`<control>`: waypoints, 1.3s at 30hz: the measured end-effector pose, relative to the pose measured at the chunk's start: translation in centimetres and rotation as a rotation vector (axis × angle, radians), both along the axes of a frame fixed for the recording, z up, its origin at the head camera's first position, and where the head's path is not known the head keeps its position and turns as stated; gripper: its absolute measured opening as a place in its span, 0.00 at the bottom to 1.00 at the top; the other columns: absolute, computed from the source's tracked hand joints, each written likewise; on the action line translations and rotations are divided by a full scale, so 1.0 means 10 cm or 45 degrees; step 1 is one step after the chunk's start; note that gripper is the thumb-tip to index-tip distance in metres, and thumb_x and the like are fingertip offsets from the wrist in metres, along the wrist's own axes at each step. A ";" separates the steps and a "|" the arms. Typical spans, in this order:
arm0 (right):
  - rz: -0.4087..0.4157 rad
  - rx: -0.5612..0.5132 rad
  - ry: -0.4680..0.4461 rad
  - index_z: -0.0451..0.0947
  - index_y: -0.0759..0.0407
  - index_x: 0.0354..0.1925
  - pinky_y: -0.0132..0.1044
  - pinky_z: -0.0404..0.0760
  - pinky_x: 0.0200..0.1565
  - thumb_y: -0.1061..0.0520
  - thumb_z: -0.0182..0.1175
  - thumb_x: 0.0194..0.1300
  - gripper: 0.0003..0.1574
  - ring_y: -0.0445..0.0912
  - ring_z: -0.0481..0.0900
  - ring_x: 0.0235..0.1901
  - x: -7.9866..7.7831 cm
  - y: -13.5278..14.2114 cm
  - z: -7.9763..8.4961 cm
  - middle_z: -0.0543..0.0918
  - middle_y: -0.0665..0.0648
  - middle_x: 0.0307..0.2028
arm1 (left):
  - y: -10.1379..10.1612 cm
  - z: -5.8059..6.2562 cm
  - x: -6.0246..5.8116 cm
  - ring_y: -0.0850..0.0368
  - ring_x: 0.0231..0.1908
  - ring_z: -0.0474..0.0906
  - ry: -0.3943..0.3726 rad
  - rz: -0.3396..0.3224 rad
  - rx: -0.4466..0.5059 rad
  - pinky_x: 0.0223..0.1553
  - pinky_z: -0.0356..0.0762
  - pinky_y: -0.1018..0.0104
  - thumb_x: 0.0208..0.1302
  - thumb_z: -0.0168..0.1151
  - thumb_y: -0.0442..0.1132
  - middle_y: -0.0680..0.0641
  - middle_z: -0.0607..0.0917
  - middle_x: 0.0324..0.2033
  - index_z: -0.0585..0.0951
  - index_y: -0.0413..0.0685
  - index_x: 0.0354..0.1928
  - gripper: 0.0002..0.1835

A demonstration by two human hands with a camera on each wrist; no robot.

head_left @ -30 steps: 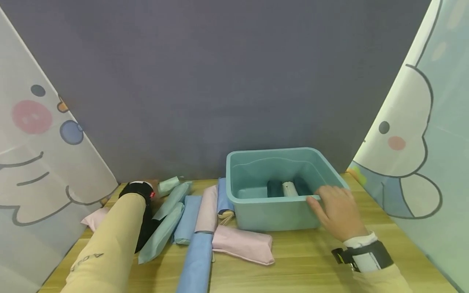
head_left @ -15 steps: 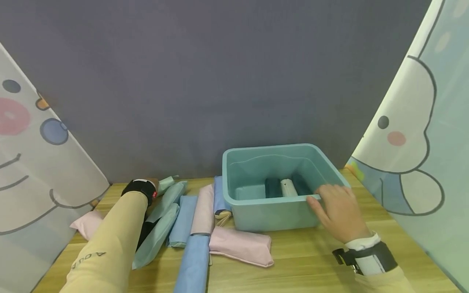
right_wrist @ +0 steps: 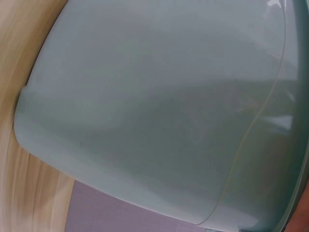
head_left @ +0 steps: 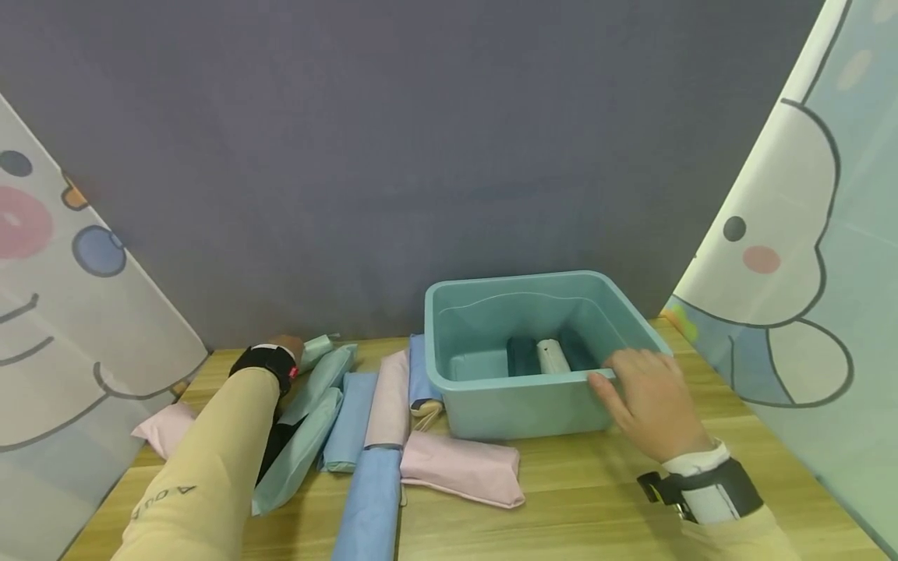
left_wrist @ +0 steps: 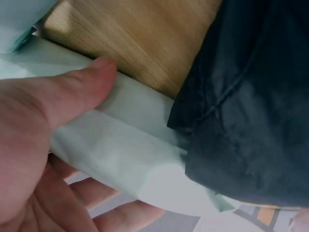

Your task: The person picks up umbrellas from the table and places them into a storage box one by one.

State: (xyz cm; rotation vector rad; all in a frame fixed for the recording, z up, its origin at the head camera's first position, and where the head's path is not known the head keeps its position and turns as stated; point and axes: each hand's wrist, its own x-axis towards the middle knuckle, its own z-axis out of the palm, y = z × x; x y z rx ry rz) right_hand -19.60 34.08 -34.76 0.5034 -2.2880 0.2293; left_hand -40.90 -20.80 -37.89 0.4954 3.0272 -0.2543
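Observation:
At the far left of the table, my left hand is mostly hidden behind its own wrist. In the left wrist view its thumb presses on top of a long pale green cloth pouch, with fingers curled underneath. A dark cloth pouch overlaps the far end of it. My right hand grips the front right rim of a teal plastic bin, fingers over the edge and thumb outside. Inside the bin lie a white roll and two dark ones.
Between the hands lie two green pouches, a blue bundle, a pink one and a long blue one. Another pink pouch sits before the bin. A pink pouch is left of my forearm. A grey backdrop stands behind.
The head view has shifted slightly. My left hand has edged further over the pale green pouch and its wrist has tilted. My right hand stays on the bin's rim.

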 end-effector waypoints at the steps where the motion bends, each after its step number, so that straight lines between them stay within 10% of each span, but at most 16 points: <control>1: 0.002 -0.001 -0.002 0.71 0.56 0.29 0.47 0.67 0.35 0.44 0.52 0.69 0.19 0.50 0.72 0.27 0.00 0.00 0.00 0.72 0.52 0.23 | 0.00 0.01 0.01 0.44 0.28 0.79 0.007 0.001 0.000 0.32 0.78 0.51 0.50 0.63 0.30 0.39 0.81 0.23 0.78 0.38 0.22 0.04; 20: 0.017 -0.024 -0.004 0.70 0.54 0.28 0.49 0.68 0.36 0.45 0.54 0.68 0.17 0.50 0.74 0.28 0.02 0.02 0.01 0.73 0.51 0.24 | 0.08 0.48 0.22 0.39 0.29 0.79 0.217 0.110 0.263 0.29 0.76 0.43 0.51 0.69 0.36 0.34 0.80 0.30 0.71 0.29 0.40 0.21; 39: -0.013 -0.018 0.000 0.68 0.52 0.25 0.46 0.66 0.32 0.46 0.57 0.67 0.18 0.48 0.71 0.25 -0.24 -0.03 -0.06 0.70 0.49 0.21 | 0.39 0.88 0.59 0.37 0.38 0.78 0.592 -0.095 0.628 0.37 0.75 0.41 0.57 0.68 0.38 0.32 0.79 0.38 0.69 0.29 0.50 0.26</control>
